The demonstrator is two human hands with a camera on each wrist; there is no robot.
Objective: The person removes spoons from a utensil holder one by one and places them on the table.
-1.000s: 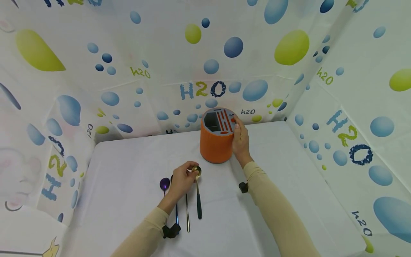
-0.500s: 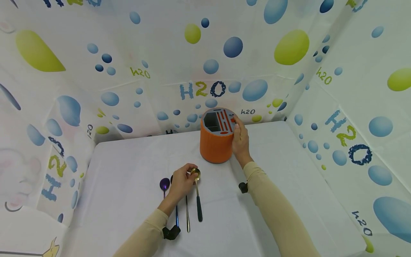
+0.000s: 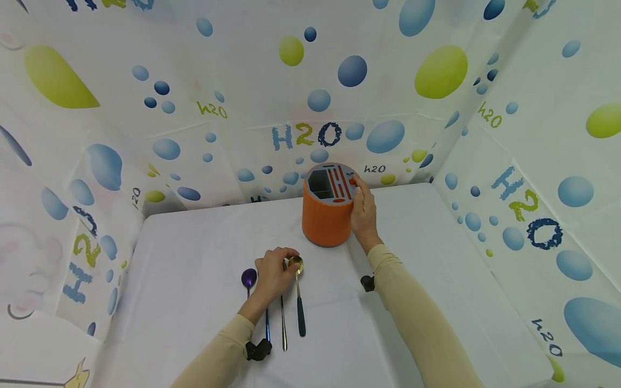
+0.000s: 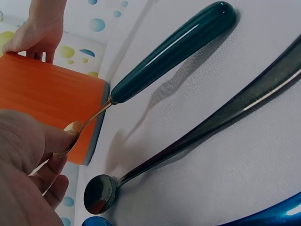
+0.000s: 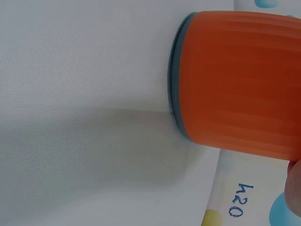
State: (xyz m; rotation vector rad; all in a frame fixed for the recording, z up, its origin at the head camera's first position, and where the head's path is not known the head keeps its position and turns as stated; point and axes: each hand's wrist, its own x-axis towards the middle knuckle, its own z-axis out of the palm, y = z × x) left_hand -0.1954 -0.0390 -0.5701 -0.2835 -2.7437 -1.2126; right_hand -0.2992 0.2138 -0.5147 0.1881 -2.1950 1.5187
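Note:
My left hand (image 3: 276, 275) pinches the gold bowl of a spoon (image 4: 75, 127) between thumb and fingers. The spoon's dark green handle (image 3: 301, 318) points back toward me, and in the left wrist view it casts a shadow on the cloth. Beside it lies a thin metal spoon (image 4: 100, 194), and a blue spoon (image 3: 267, 323) is partly hidden under my left hand and wrist. Farther left is a purple spoon (image 3: 249, 278). At the back, my right hand (image 3: 365, 213) grips the upper right side of an orange utensil holder (image 3: 326, 223), which stands upright with a grey slotted top.
A white cloth (image 3: 194, 269) covers the table. Behind and at both sides hang white curtains (image 3: 252, 70) printed with blue and green drops. The holder stands close to the table's back edge.
The green-handled spoon has shifted slightly toward me in my left hand, whose other fingers have spread a little. My right hand and the holder have stayed in place.

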